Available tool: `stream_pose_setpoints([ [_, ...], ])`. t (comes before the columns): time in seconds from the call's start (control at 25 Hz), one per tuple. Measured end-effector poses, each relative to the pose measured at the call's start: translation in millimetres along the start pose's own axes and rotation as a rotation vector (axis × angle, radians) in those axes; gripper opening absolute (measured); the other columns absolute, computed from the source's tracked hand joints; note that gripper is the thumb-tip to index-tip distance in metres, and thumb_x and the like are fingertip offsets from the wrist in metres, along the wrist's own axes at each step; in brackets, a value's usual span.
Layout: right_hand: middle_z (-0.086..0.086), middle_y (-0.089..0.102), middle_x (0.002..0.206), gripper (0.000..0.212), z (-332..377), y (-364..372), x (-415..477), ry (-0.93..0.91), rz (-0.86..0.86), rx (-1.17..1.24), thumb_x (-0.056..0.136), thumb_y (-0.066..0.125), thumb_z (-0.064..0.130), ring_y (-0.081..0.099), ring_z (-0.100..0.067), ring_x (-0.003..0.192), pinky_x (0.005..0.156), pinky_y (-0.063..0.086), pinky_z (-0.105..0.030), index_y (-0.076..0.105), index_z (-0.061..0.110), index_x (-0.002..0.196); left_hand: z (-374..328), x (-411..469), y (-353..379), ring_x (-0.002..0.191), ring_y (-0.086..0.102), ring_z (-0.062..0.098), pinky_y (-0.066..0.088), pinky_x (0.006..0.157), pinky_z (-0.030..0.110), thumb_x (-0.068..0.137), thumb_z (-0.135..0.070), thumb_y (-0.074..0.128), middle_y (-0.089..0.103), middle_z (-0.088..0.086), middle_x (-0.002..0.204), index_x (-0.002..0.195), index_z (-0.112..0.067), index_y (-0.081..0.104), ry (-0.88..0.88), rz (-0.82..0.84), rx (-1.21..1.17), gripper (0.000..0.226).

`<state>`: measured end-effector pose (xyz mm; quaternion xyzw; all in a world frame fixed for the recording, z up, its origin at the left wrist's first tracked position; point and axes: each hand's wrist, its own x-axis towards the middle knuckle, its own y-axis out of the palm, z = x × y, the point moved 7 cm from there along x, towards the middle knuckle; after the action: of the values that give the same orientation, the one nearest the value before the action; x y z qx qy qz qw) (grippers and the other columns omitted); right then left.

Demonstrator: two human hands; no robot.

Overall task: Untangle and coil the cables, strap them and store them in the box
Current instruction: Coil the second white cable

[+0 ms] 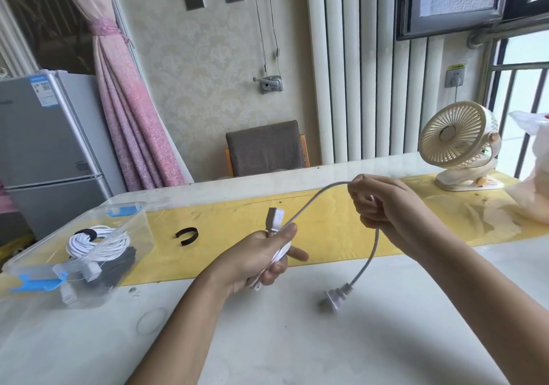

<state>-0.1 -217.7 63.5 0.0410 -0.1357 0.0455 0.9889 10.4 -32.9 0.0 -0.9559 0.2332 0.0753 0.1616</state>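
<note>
Gripping a folded bundle of thin white power cable point(282, 252), the left hand point(261, 261) is curling tightly round it above the near middle of the pale glossy tabletop point(297, 349), with the cable's white socket end point(274, 217) sticking up past the thumb. The right hand point(383, 203), farther out and to the right, is closing its fingers round the same cable. The cable is arching between the two hands, then hanging down to a white plug point(335, 297) dangling close to the tabletop. A curved black strap point(186, 235) is lying alone on the yellow table runner point(326, 221), between the hands and the clear plastic box with blue latches point(135, 227) sitting by the table's left edge. Inside the box a strapped white cable coil point(95, 242) is resting beside a dark cable bundle point(123, 266). A cream desk fan point(459, 144) and a white plastic bag point(531, 182) are crowding the far right end, while the tabletop is spreading wide on the near side of the hands.
</note>
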Motion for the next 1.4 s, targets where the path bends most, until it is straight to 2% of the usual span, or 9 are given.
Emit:
stream_pose_setpoints([
  [0.12,0.000,0.026,0.056,0.026,4.7,22.2,-8.2,-0.058,0.157,-0.022,0.094,0.048,0.021,0.017,-0.011,0.048,0.045,0.012,-0.021,0.060,0.002,0.080,4.6,11.9,-11.8,0.039,0.032,0.010,0.027,0.042,0.019,0.093,-0.057,0.038,0.041,-0.003,0.049,0.091,-0.001,0.065,0.048,-0.260,-0.148,0.062],
  [0.32,0.011,0.038,0.050,0.030,-2.5,68.2,-29.8,-0.111,0.468,-0.269,0.096,0.048,0.019,0.027,-0.007,0.048,0.047,0.023,-0.016,0.067,-0.004,0.093,13.4,17.9,-16.9,0.038,0.036,0.013,0.029,0.044,0.025,0.097,-0.050,0.037,0.043,0.001,0.047,0.070,-0.009,0.056,0.028,-0.438,-0.467,0.053],
  [0.52,-0.001,0.041,0.058,0.022,-23.8,90.7,-43.0,-0.160,0.580,-0.578,0.097,0.051,0.022,0.034,-0.016,0.056,0.054,0.031,-0.025,0.071,0.014,0.096,16.4,22.8,-14.4,0.035,0.038,0.009,0.033,0.038,0.017,0.093,-0.049,0.047,0.040,-0.004,0.045,0.088,-0.005,0.060,-0.026,-0.337,-0.943,0.046],
  [0.8,0.003,0.050,0.050,0.022,-53.4,83.9,-37.2,-0.030,0.579,-1.016,0.097,0.048,0.030,0.045,-0.009,0.041,0.047,0.036,-0.015,0.069,0.027,0.100,-10.0,9.4,-31.4,0.027,0.028,0.005,0.023,0.034,0.013,0.087,-0.034,0.056,0.030,-0.008,0.036,0.071,-0.011,0.054,0.181,-0.128,-1.228,0.028],
  [0.92,0.010,0.049,0.043,0.018,-55.4,60.7,-21.1,0.046,0.466,-0.966,0.095,0.053,0.029,0.046,-0.007,0.040,0.050,0.039,-0.021,0.070,0.029,0.093,-23.1,-0.2,-22.7,0.027,0.024,0.007,0.025,0.033,0.019,0.080,-0.022,0.069,0.031,-0.006,0.033,0.064,-0.010,0.054,0.167,0.258,-1.162,0.024],
  [1.0,0.006,0.048,0.049,0.016,-50.5,44.3,-10.3,0.039,0.366,-0.902,0.092,0.057,0.029,0.047,-0.013,0.044,0.051,0.037,-0.025,0.071,0.033,0.083,-29.8,-9.6,-13.7,0.032,0.027,0.010,0.026,0.038,0.022,0.087,-0.019,0.059,0.033,-0.005,0.037,0.069,-0.008,0.056,0.174,0.453,-1.022,0.021],
  [1.12,-0.009,0.055,0.058,0.017,-46.1,32.4,-4.0,0.019,0.264,-0.893,0.089,0.062,0.032,0.049,-0.022,0.042,0.047,0.034,-0.027,0.071,0.027,0.075,-24.8,-14.6,0.4,0.028,0.024,0.007,0.021,0.036,0.019,0.080,-0.023,0.064,0.037,-0.009,0.034,0.065,-0.014,0.056,0.136,0.475,-0.728,0.019],
  [1.2,-0.001,0.046,0.049,0.023,-42.6,30.6,-4.0,0.007,0.218,-0.927,0.085,0.066,0.036,0.035,-0.014,0.040,0.041,0.027,-0.021,0.070,0.021,0.068,-19.9,-16.1,10.1,0.026,0.026,0.002,0.017,0.035,0.018,0.074,-0.024,0.068,0.036,-0.010,0.033,0.063,-0.015,0.055,0.087,0.478,-0.586,0.020],
  [1.4,0.002,0.049,0.050,0.034,-35.8,12.9,1.3,0.034,0.079,-0.961,0.080,0.070,0.040,0.037,-0.010,0.043,0.039,0.026,-0.015,0.062,0.016,0.057,-8.3,-9.8,10.7,0.032,0.020,0.005,0.017,0.035,0.016,0.082,-0.035,0.059,0.026,-0.005,0.043,0.068,-0.013,0.052,0.010,0.235,-0.207,0.027],
])
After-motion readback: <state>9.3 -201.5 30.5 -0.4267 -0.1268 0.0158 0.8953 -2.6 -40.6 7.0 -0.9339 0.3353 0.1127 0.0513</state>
